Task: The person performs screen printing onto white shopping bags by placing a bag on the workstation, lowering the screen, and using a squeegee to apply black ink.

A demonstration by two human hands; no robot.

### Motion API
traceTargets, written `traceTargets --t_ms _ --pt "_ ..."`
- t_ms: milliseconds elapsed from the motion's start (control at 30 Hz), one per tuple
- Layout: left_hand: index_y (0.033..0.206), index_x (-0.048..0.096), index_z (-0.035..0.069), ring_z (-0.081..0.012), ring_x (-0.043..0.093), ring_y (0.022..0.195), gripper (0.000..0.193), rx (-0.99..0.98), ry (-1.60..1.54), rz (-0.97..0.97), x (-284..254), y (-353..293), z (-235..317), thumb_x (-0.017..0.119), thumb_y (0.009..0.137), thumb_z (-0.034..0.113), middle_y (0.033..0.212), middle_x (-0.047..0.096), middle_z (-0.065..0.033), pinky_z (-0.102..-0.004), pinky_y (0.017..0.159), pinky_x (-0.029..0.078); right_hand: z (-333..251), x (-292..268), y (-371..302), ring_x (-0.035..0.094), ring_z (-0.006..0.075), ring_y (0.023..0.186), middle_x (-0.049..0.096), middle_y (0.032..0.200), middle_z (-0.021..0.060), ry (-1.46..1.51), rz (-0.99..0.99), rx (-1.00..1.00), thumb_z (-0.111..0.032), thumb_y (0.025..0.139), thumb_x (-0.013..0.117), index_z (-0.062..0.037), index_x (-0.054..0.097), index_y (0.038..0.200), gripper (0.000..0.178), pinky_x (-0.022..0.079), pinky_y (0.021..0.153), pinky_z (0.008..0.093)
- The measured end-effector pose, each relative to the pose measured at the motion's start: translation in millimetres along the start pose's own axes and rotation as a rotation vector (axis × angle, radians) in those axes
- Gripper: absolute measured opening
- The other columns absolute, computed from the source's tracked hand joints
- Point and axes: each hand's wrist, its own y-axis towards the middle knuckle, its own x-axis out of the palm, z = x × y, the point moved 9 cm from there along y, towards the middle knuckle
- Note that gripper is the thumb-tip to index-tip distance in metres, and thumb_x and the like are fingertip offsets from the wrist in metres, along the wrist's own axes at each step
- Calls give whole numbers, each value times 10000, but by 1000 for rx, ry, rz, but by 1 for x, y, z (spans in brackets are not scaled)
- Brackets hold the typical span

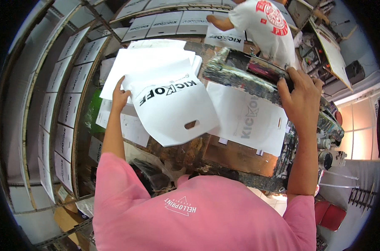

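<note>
A white bag [169, 115] slants over the table [190, 157], its left edge pinched by the fingers of the left hand [122, 97], forearm reaching forward. The right hand [302, 93], arm also outstretched, curls its fingers around a paint-stained frame [240, 81].

Black lettering [160, 90] marks the white bag [173, 119]; white lettering [181, 206], the pink shirt [227, 217].

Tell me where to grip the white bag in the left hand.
Probably pinch beside the cut-out slot, coming from the near side: that end of the white bag is nearest and uncovered, while the left hand holds the far left edge.
</note>
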Motion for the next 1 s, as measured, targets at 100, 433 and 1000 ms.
traceTargets --t_ms 100,433,1000 --pt "1581 412 119 -263 707 925 886 29 140 50 -27 39 -30 611 732 -37 1362 613 -256 -331 758 566 -3 -2 -8 651 329 937 696 964 162 -10 17 4 -321 905 611 -34 701 1078 346 387 920 475" --pt "1485 444 -36 -317 520 1372 782 112 -287 -654 192 -192 200 721 946 457 1454 569 -201 -423 1171 382 1 29 -61 620 332 924 664 942 161 -72 -24 35 -420 902 645 -5 592 1326 596 415 874 492" --pt "1602 77 -59 -470 345 1459 1369 -1118 -909 -402 346 -330 -26 355 772 992 1595 238 -350 -530 1185 369 -15 269 -273 591 315 1039 625 1083 106 214 -454 -105 -331 808 798 -70 636 1282 564 485 944 470"
